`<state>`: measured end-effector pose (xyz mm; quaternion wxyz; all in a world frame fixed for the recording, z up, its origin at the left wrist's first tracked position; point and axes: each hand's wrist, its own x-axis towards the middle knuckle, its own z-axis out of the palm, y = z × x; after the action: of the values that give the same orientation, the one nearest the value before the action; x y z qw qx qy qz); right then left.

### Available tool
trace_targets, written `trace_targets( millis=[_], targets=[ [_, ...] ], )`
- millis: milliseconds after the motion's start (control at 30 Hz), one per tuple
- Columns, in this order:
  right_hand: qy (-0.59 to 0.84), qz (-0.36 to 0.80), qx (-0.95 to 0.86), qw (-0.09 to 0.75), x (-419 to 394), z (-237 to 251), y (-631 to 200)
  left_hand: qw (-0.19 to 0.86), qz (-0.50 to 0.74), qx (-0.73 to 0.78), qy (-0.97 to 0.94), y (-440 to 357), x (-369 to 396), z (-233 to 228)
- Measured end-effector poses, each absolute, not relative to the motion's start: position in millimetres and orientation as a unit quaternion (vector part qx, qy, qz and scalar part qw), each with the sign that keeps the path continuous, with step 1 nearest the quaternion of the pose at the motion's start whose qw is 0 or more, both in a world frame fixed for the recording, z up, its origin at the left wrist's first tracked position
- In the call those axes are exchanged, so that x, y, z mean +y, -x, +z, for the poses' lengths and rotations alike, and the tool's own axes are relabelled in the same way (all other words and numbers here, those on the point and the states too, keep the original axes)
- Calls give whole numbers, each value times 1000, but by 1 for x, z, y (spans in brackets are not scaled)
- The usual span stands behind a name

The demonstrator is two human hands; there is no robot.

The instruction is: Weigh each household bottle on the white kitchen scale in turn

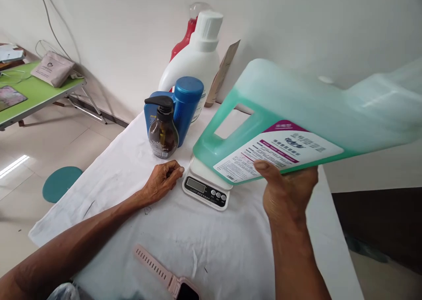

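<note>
Holding the green jug (296, 111) up from below, my right hand (286, 190) is clamped on its lower edge, thumb pressing against the white and magenta label (277, 153), fingers wrapping underneath out of sight. I am tipping the jug on its side, so its handle end is hanging just above the kitchen scale (207, 186) while the far end is running off to the right of the scale. I cannot tell whether the jug is touching the scale's platform.

My left hand (163, 181) is resting on the white cloth (211, 243) just left of the scale, fingers curling loosely together, gripping nothing, fingertips close to the scale's corner.

Behind the scale, to its left, a brown pump bottle (162, 135) is standing upright, with a blue bottle (184, 104) touching it from behind. Further behind the scale, a white detergent bottle (198, 58) and a red bottle (184, 38) are standing against the wall. Well in front of the scale, at the near edge, a pink-strapped watch (168, 278) is lying flat on the cloth. Far left of the scale, a green table (36, 95) is carrying a grey pouch (52, 68).
</note>
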<state>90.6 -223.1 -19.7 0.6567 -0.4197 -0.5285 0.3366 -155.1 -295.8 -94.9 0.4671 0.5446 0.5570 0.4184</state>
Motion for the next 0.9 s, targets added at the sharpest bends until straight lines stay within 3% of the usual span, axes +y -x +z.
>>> trace_targets(
  millis=[167, 533, 900],
  targets=[
    [452, 362, -515, 632, -217, -21, -88, 441, 414, 568, -558, 156, -296, -96],
    [459, 335, -426, 704, -211, -11, -92, 447, 406, 568, -560, 156, -295, -99],
    [480, 92, -325, 810, -170, -32, -212, 434, 399, 583, -559, 152, -295, -94]
  ],
)
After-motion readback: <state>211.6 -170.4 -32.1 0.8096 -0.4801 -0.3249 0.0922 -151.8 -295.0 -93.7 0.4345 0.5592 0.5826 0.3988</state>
